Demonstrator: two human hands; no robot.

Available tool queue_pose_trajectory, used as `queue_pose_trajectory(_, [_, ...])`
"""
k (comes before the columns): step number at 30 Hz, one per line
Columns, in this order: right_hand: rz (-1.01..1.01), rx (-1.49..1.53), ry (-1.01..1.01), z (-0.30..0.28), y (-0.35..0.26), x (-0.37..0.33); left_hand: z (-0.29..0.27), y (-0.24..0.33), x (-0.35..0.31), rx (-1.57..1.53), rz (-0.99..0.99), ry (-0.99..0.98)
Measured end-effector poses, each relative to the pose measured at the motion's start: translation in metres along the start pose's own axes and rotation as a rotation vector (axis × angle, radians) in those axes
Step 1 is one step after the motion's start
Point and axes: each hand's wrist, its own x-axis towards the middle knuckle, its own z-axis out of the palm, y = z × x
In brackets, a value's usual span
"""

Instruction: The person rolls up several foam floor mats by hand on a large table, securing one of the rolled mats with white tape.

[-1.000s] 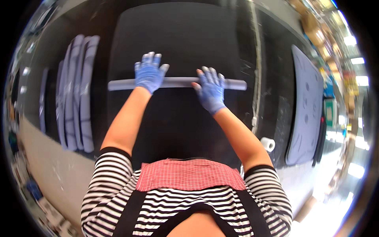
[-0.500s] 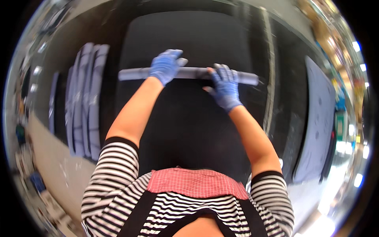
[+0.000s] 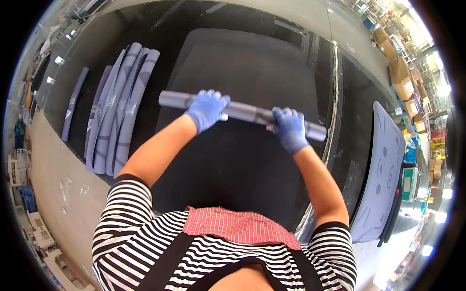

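A rolled-up grey-blue mat (image 3: 245,112) lies across the middle, slanting so that its right end is nearer to me. My left hand (image 3: 208,109), in a blue glove with pale fingertips, grips it left of centre, fingers curled over the far side. My right hand (image 3: 291,128), gloved the same way, is closed round it near the right end. Beneath the roll is a dark sheet (image 3: 242,63) with rounded far corners. Whether the roll touches the sheet or is just above it, I cannot tell.
On the left, several rolled mats (image 3: 121,106) lie bundled side by side, with a single thin roll (image 3: 75,104) farther left. A flat grey-blue mat (image 3: 381,174) with printed marks lies at the right. Cardboard boxes (image 3: 402,80) stand beyond the black tabletop (image 3: 160,29).
The view has turned slightly. The rolled mat now slants more, its right end nearer me. My fingers, looser and partly spread before, are now closed round it.
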Motion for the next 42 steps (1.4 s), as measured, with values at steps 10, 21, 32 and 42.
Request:
queue_pose_trajectory(10, [0.094,0.015,-0.094,0.057,-0.051,-0.109,0.06,0.071,-0.137,-0.118,-0.087,0.028])
queue_pose_trajectory(21, [0.104,0.108,0.303,0.073,-0.041,-0.048,0.059,0.024,0.015,-0.094,-0.154,0.107])
queue_pose_trajectory(32, [0.173,0.247,0.291,0.054,0.04,0.106,0.038,0.018,0.06,-0.103,-0.06,0.108])
queue_pose_trajectory(42, [0.046,-0.08,-0.157,0.026,0.045,0.074,0.012,-0.006,0.107,-0.118,0.116,-0.224])
